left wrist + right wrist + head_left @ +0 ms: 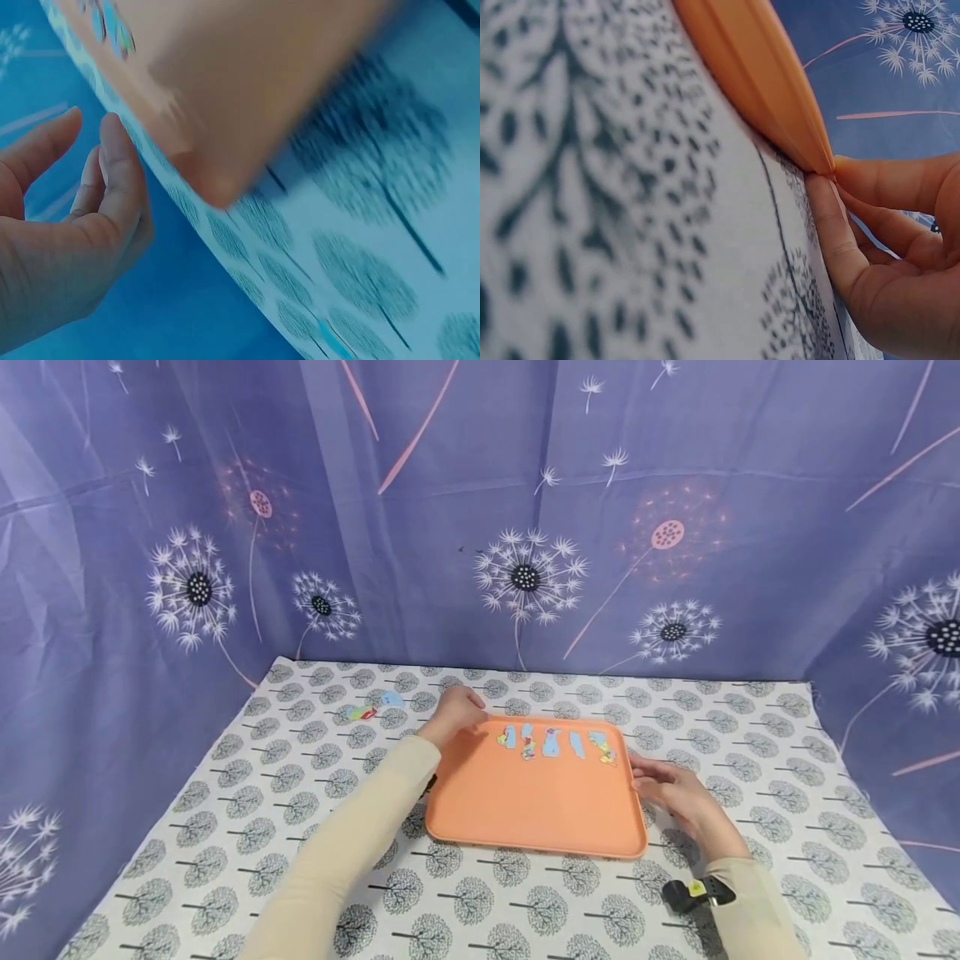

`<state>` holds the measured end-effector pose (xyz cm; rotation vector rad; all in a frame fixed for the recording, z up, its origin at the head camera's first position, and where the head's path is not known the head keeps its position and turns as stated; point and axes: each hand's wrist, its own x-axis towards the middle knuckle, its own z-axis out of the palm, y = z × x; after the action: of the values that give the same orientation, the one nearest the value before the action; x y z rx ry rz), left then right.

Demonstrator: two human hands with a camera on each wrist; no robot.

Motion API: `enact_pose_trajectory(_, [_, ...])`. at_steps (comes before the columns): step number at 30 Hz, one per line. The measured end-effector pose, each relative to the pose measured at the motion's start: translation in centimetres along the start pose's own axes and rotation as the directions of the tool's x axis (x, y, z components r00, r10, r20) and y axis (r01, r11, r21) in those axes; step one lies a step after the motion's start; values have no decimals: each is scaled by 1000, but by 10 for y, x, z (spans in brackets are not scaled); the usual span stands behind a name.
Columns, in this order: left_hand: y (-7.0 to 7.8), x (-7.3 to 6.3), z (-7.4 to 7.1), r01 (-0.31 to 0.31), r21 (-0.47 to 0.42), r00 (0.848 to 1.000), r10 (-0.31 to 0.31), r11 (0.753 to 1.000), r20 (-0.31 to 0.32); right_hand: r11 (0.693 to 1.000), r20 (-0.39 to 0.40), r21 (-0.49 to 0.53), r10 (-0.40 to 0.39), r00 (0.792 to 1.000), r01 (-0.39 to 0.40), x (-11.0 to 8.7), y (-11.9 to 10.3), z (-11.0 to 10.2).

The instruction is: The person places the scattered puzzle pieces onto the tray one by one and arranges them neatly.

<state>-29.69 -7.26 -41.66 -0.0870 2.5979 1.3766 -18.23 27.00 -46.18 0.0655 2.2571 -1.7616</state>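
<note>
An orange tray (pixel 536 806) lies on the tablecloth. Along its far side runs a row of several flat, irregular pieces (pixel 551 742), light blue with some multicoloured parts, perhaps puzzle pieces. My right hand (pixel 678 793) pinches the tray's right rim between thumb and fingers, as the right wrist view shows close up at the tray edge (pixel 757 82). Near the far left corner is my left hand (pixel 459 714). In the left wrist view this hand (pixel 90 217) has loosely bent fingers with a gap to the thumb, apart from the tray corner (pixel 217 196).
Two more flat pieces lie on the cloth at the back left, one light blue (pixel 392 697), one yellow, green and red (pixel 362 713). A white tree-print tablecloth (pixel 547 906) covers the table. Purple dandelion curtains (pixel 420 568) hang behind and at both sides.
</note>
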Motion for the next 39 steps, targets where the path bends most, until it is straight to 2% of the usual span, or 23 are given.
enact_pose_trajectory(6, [-24, -2, -42, 35, -59, 996, -40, 998, -85, 1000, 1, 4, -1, 1000, 1, 0, 0, 1])
enact_pose_trajectory(8, [-35, -2, -56, 56, -54, 991, -62, 997, -122, 1000, -2, 3, -2, 1000, 2, -1, 0, 2])
enact_pose_trajectory(13, [-61, -2, -88, 125, -48, 966, -133, 991, -221, 1000, 4, -7, 6, 1000, -6, 0, 2, 2])
enact_pose_trajectory(16, [-74, -3, -104, 150, -122, 951, -177, 981, -253, 1000, -3, -6, 14, 1000, -14, 1, 1, 2])
enact_pose_trajectory(19, [-84, -6, -117, 135, -214, 937, -195, 968, -289, 1000, -5, -10, 12, 1000, -12, 0, 0, 2])
enact_pose_trajectory(22, [-92, -12, -125, 127, -284, 919, -221, 950, -326, 1000, -6, -13, 17, 1000, -17, 0, -1, 2])
enact_pose_trajectory(25, [-99, -14, -130, 159, -310, 897, -269, 937, -351, 1000, -3, -13, 19, 1000, -19, -1, -1, 1])
enact_pose_trajectory(28, [-110, -6, -132, 206, -329, 872, -326, 922, -366, 1000, 0, -10, 14, 1000, -14, 0, -1, 0])
enact_pose_trajectory(31, [-126, 7, -134, 206, -361, 860, -345, 909, -377, 1000, 3, -10, 10, 1000, -10, 0, -1, -1])
enact_pose_trajectory(34, [-138, 16, -135, 217, -372, 857, -359, 902, -369, 1000, 1, -14, 15, 1000, -15, 0, -2, -1])
enact_pose_trajectory(35, [-142, 18, -134, 202, -376, 863, -346, 905, -369, 1000, 0, -21, 15, 1000, -15, -1, -3, 0])
enact_pose_trajectory(36, [-140, 16, -133, 226, -359, 863, -357, 906, -358, 1000, -2, -26, 17, 1000, -17, -1, -3, 0])
enact_pose_trajectory(39, [-137, 11, -131, 248, -340, 867, -364, 907, -340, 999, -2, -37, 19, 1000, -19, -2, -3, 1])
